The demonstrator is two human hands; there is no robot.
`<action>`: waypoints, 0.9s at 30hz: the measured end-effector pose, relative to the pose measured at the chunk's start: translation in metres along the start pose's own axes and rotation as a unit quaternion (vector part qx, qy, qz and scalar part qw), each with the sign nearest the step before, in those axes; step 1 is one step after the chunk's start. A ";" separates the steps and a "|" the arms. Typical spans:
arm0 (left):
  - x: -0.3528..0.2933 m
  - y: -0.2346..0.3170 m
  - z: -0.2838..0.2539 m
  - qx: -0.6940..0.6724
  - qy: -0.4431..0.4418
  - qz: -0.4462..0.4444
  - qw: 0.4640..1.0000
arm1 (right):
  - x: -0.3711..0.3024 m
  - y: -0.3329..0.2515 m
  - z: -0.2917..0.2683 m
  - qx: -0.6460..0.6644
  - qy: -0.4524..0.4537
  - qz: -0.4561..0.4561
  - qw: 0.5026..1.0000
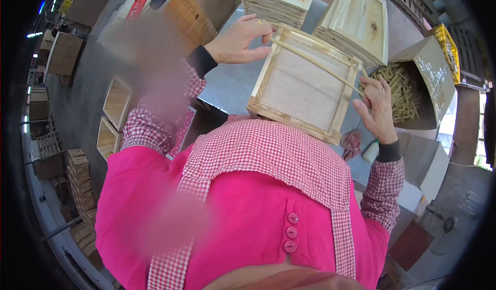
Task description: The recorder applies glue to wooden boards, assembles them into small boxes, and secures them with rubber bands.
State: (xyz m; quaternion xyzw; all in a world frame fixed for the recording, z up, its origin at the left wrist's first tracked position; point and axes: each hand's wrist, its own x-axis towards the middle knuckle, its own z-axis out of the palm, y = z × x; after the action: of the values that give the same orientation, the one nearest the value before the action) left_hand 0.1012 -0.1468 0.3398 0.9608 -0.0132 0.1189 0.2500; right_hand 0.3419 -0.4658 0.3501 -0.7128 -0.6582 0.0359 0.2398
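A square wooden frame [308, 82] with a pale panel inside lies on the table in front of my apron. A thin wooden strip [315, 63] slants across it, from the upper left corner down to the right side. At the upper left, my left hand [242, 40] has its fingers curled at the strip's end, thumb near the frame's edge. Beyond the right edge, my right hand [376, 106] is closed around the strip's other end, its thumb pointing toward the frame. A second short piece of strip shows by the right fingers.
Stacked wooden panels [356, 24] and another panel stack [279, 1] stand behind the frame. On the right is an open cardboard box [431, 78] holding many small wood strips. A crumpled pink cloth [352, 144] and a white bottle [371, 152] lie near my right forearm.
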 end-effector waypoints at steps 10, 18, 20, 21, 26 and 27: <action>-0.037 0.036 -0.017 -0.172 -0.091 0.000 0.981 | -0.033 -0.024 -0.008 0.064 -0.057 0.021 0.996; -0.052 0.063 0.004 -0.162 -0.040 -0.023 0.986 | -0.045 -0.053 0.007 0.120 -0.035 0.066 0.990; -0.056 0.065 0.010 -0.165 -0.026 -0.015 0.986 | -0.050 -0.053 0.013 0.115 -0.015 0.081 0.990; -0.058 0.069 0.011 -0.114 0.003 -0.004 0.993 | -0.052 -0.056 0.015 0.096 -0.001 0.056 0.994; -0.070 0.080 0.021 0.074 0.076 0.045 0.993 | -0.063 -0.064 0.029 0.035 0.063 -0.020 0.997; -0.073 0.082 0.024 0.119 0.084 0.058 0.988 | -0.066 -0.065 0.033 0.024 0.082 -0.034 0.996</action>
State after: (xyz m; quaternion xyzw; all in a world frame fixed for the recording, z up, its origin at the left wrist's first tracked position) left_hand 0.0290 -0.2325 0.3414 0.9679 -0.0336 0.2144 0.1270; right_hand 0.2618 -0.5176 0.3289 -0.6845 -0.6591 -0.0152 0.3111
